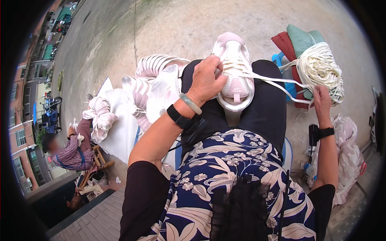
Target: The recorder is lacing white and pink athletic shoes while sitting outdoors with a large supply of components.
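A white and pale pink sneaker [236,96] rests between my thighs, its toe pointing away from me. Cream laces [277,80] run across its upper, and two long strands stretch to the right. My left hand [207,78], with a bangle and a black wrist strap behind it, bears on the sneaker's left side by the lacing. Its fingers are curled in against the shoe; their tips are partly hidden. Out to the right, my right hand [321,102] is closed on the ends of the laces, beside a big bundle of cream laces [319,70].
Under the lace bundle are red and green folded cloths [303,38] on a blue stool [281,60]. Bundled pink and white shoe parts [161,80] lie to my left, with more bundles [348,148] at right. A person [72,152] sits far left by a wooden chair.
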Available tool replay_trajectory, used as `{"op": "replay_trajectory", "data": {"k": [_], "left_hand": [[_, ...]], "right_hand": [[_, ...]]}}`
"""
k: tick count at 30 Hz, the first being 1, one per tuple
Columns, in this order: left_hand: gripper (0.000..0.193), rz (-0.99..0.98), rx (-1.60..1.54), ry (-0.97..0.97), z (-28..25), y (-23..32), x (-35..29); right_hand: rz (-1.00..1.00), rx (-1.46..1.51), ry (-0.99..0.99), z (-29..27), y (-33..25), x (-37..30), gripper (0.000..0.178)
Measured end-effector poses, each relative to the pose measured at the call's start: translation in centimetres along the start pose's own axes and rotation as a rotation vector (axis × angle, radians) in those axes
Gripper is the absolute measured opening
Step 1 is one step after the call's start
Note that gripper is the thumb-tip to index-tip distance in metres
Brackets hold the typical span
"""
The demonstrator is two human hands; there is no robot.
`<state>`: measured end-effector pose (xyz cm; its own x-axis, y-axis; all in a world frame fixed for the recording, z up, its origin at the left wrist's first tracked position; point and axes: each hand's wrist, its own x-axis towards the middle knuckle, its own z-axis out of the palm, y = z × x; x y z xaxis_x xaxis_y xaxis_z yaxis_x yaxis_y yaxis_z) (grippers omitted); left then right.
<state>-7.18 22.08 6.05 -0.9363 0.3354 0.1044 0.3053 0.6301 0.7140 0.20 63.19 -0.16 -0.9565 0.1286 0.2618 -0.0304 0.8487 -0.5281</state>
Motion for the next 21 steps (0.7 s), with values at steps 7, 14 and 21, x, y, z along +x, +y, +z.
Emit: {"op": "replay_trajectory", "data": {"k": [7,14,21], "left_hand": [[0.019,0.049,-0.029,0.022,0.4,0.5,-0.8],[0.022,0.383,0.234,0.147,0.8,2.3,-0.1],[0.017,0.549,0.404,0.005,4.4,5.3,2.4]], "right_hand": [[-0.168,0.597,-0.008,3.1,-12.7,7.3,0.019],[0.111,1.041,-0.273,2.5,-18.1,9.5,0.021],[0.202,1.099,-0.285,-0.3,-14.8,10.3,0.014]]}}
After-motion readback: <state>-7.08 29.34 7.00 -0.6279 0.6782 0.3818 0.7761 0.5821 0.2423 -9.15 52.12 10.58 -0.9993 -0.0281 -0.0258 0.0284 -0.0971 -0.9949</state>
